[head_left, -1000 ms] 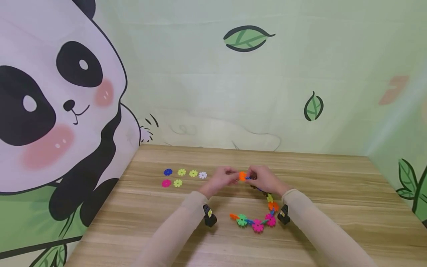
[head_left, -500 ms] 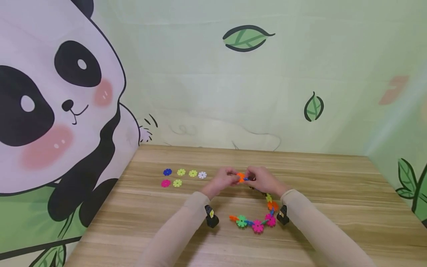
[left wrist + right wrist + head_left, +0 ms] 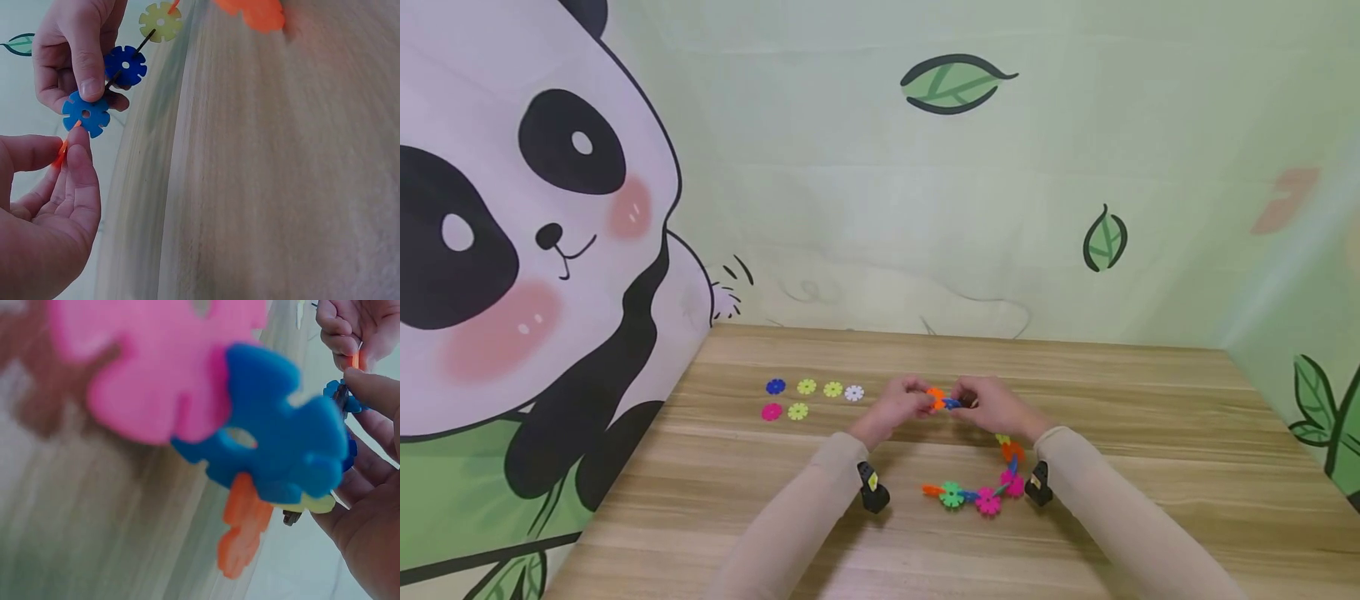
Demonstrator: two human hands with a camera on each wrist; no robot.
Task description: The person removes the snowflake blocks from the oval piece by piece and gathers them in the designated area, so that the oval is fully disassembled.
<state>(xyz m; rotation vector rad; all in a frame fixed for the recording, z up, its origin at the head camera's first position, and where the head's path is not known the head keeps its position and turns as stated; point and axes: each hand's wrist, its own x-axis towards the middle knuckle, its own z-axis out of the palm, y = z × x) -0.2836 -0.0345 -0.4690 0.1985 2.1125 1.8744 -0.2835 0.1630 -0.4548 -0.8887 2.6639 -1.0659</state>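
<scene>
Thumb and fingers of my left hand pinch an orange notched plastic disc. My right hand holds the light blue notched disc at the end of a linked chain. In the left wrist view the orange disc's edge meets the blue one; how deep its slot sits cannot be told. Beyond the blue disc the chain runs through a dark blue disc and a yellow disc. It curves round past a pink disc and a green disc to an orange end piece.
Several loose flower-shaped discs lie on the wooden table at the left, among them a blue one, a pink one and a white one. A panda-print backdrop stands behind the table.
The orange disc has turned and shifted slightly left, and more of the blue disc shows between my hands. The chain's near end has slid a little to the right.
</scene>
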